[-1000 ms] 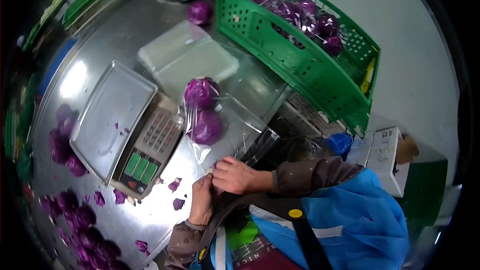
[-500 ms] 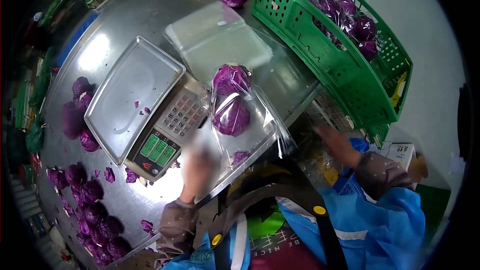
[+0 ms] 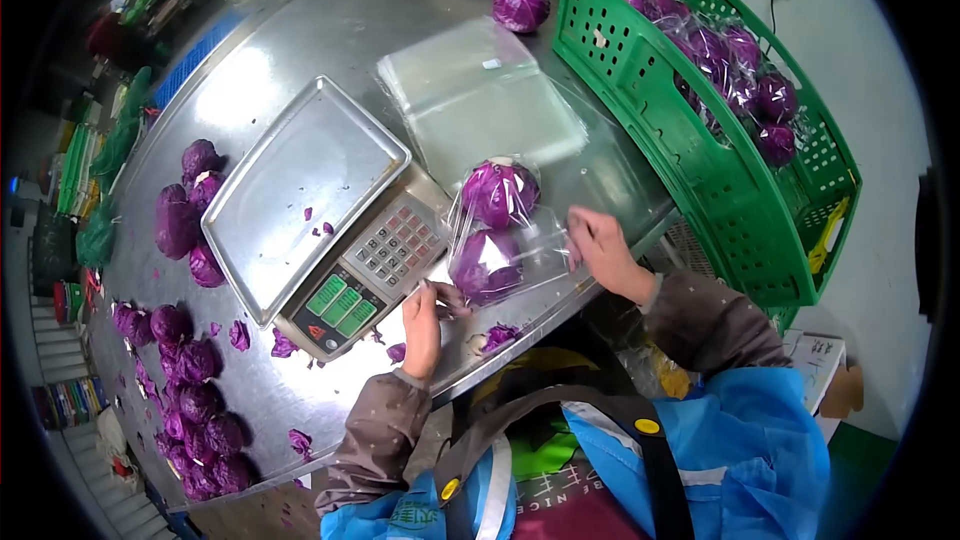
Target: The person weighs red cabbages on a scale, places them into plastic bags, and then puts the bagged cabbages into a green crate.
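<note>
A clear plastic bag (image 3: 520, 245) with two purple cabbages (image 3: 497, 192) in it lies on the steel table, just right of the scale's keypad. My left hand (image 3: 423, 318) pinches the bag's near left corner. At the bag's right edge my right hand (image 3: 600, 248) grips the plastic. A loose purple leaf piece (image 3: 500, 336) lies on the table between my hands, near the front edge.
A weighing scale (image 3: 305, 185) with a steel pan stands left of the bag. A stack of clear bags (image 3: 480, 100) lies behind it. A green crate (image 3: 740, 190) of bagged cabbages stands at right. Loose purple cabbages (image 3: 185, 220) pile along the left. A single cabbage (image 3: 520, 6) sits at the far side.
The head view has shifted. My right hand came back from beyond the table edge to the bag's right side. My left hand stays at the bag's near corner.
</note>
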Motion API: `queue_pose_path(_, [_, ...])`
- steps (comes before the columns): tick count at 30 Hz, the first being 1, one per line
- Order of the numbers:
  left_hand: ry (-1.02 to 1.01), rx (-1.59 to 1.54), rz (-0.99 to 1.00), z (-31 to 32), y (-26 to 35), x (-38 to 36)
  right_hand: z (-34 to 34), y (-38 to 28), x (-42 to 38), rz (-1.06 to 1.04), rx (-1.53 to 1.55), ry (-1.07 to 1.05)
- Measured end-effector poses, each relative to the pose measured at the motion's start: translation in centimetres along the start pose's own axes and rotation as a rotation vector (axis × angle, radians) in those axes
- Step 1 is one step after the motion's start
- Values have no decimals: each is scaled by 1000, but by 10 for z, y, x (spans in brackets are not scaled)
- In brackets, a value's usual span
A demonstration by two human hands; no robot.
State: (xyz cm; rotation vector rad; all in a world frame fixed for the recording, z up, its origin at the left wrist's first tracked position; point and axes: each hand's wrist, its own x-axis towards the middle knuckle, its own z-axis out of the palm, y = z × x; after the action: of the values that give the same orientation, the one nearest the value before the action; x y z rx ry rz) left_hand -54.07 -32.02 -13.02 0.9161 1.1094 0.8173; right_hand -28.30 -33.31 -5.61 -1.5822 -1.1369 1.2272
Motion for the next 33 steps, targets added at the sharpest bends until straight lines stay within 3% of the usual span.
queue_pose_path(2, [107,-95,-240,-2,-18,19,7,13,29,-7,2,42])
queue_pose_path(4, [98,-120,-372,2,-13,28,14,37,56,-133,-293,189])
queue_pose_path(6, [82,6,-335,4,-11,33,17,41,64,-143,-456,197])
queue_pose_path(7, [64,129,-299,5,-11,34,21,49,69,-252,-536,258])
queue_pose_path(8, [128,436,-129,6,-17,35,23,53,72,-361,-615,319])
queue_pose_path(10, [227,651,274,19,-14,22,21,46,73,-255,-571,271])
queue_pose_path(11, [273,606,313,29,-4,9,21,45,75,-350,-493,278])
queue_pose_path(12, [345,741,482,38,11,0,20,44,77,-443,-415,286])
queue_pose_path(14, [313,892,606,38,7,-11,21,47,87,-454,-391,227])
queue_pose_path(16, [16,718,472,54,9,-9,20,50,96,-430,-297,73])
queue_pose_path(18, [-24,662,369,69,-2,3,32,76,111,-367,-169,45])
queue_pose_path(19, [-41,677,417,68,-7,10,32,54,108,-143,107,-56])
queue_pose_path(20, [-77,505,415,65,-16,20,36,67,117,-172,165,-37])
queue_pose_path(21, [-104,375,315,68,-11,19,30,41,113,-190,159,-81])
queue_pose_path(24, [-132,128,76,70,21,7,24,23,128,-164,-214,-187])
queue_pose_path(28, [0,-102,99,48,46,6,-17,-52,130,-234,-655,-267])
queue_pose_path(30, [-118,-168,86,65,90,12,-62,-110,116,-112,-573,-366])
queue_pose_path(33, [-260,-142,101,89,137,34,-140,-166,78,-135,-532,-260])
